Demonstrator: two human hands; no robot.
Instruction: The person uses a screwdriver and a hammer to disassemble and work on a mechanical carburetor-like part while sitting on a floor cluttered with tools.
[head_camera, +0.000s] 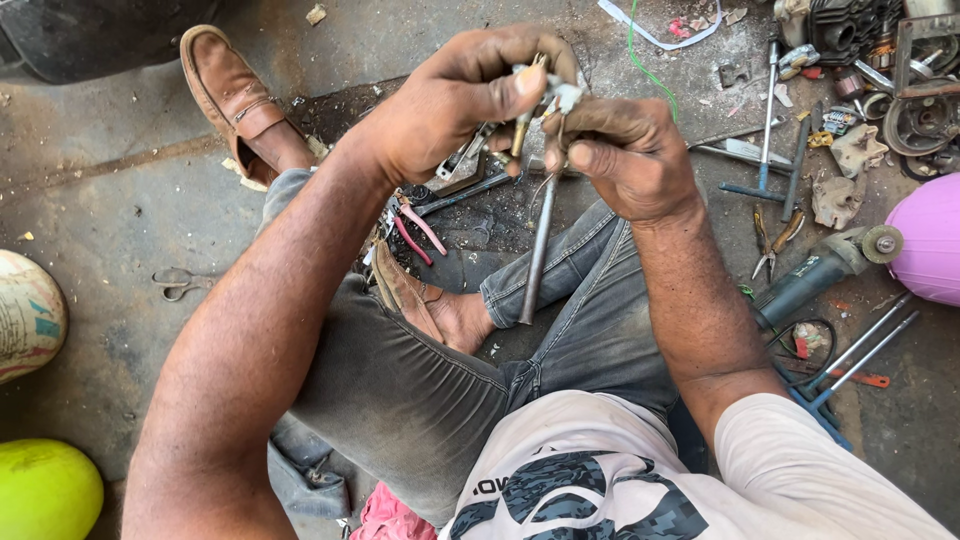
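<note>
Grimy concrete floor strewn with tools, scissors, pliers.

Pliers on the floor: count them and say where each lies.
2: red-handled pliers below the left hand; yellow-handled pliers beside the angle grinder. Clutter may hide others.

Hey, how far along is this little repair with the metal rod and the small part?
Done: tools are out on the floor, like the pink-handled pliers and scissors. In hand: the left hand pinches a small metal part while the right hand grips the thin metal rod against it. Left: both hands hold the pieces, so nothing looks finished or set down.
</note>
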